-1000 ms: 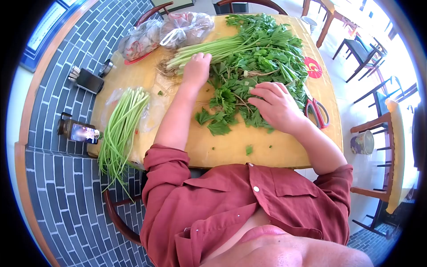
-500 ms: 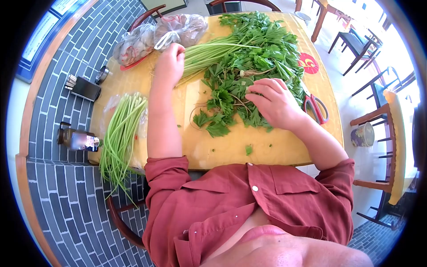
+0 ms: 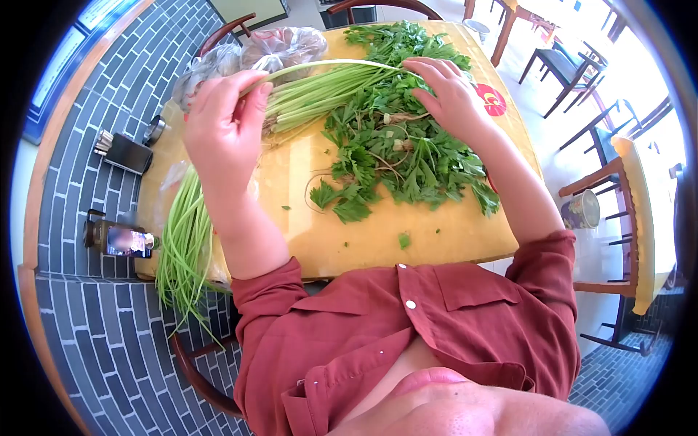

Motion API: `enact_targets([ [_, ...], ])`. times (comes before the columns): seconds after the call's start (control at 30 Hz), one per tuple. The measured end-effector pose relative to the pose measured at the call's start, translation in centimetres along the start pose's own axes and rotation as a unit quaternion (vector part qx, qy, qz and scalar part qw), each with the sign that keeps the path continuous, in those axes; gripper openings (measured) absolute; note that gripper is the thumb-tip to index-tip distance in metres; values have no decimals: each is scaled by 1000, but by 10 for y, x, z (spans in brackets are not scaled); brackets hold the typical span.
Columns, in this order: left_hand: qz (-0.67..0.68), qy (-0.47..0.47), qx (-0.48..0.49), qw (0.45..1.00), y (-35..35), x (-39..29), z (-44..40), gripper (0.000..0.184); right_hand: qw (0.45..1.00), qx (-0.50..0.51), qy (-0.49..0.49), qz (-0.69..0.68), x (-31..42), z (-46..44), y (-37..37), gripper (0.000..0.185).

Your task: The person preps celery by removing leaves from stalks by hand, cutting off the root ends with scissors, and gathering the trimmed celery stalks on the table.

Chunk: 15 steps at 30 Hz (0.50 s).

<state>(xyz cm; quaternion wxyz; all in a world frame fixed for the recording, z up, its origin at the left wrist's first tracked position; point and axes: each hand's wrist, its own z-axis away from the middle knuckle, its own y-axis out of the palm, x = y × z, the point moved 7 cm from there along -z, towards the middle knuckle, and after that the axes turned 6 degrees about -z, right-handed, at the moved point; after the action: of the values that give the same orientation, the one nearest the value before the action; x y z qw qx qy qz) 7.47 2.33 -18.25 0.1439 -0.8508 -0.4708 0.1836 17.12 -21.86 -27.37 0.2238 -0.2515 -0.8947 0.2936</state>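
Note:
My left hand (image 3: 227, 120) is raised over the left side of the table, its thumb and fingers closed on the root end of a long green celery stalk (image 3: 331, 64). The stalk arches across to my right hand (image 3: 449, 94), whose curled fingers grip it near the leafy end. Beneath it lies a bunch of leafy celery (image 3: 309, 96), roots to the left and leaves to the right. A heap of plucked celery leaves (image 3: 436, 163) spreads below my right hand. Bare celery stalks (image 3: 182, 236) lie beside my left forearm, drooping over the table edge.
Plastic bags (image 3: 283, 49) sit at the back left of the yellow-covered table (image 3: 291, 243). By the brick wall are a dark holder (image 3: 125, 152) and a phone (image 3: 129, 241). Scissors are mostly hidden behind my right forearm. Chairs (image 3: 563, 69) stand beyond the right edge.
My left hand has come toward me and left, now with a single stalk drawn up from the bunch. My right hand has moved from the leaf heap up to that stalk's leafy end.

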Motion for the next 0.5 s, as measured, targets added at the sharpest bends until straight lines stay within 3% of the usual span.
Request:
enact_targets([
  [0.1, 12, 10, -42, 999, -14, 3, -1, 12, 997, 60, -17, -43, -16, -7, 18, 25],
  [0.2, -105, 77, -136, 982, -31, 12, -4, 14, 974, 121, 108, -155, -16, -9, 18, 18],
  [0.27, -253, 116, -228, 933, -39, 5, -3, 21, 943, 154, 182, -234, -13, -7, 18, 16],
  [0.37, -294, 110, -373, 873, -48, 5, 10, 24, 889, 133, 183, -399, 6, -6, 11, 17],
  [0.4, -344, 113, -342, 867, -42, 0, 13, 19, 864, 130, 189, -449, 10, -5, 11, 17],
  [0.47, -90, 51, -141, 985, -11, -3, 8, 14, 805, 121, 201, -545, 19, -3, 12, 17],
  [0.5, -19, 117, -79, 990, 10, -12, 6, 11, 788, 121, 210, -566, 22, -1, 13, 17],
])
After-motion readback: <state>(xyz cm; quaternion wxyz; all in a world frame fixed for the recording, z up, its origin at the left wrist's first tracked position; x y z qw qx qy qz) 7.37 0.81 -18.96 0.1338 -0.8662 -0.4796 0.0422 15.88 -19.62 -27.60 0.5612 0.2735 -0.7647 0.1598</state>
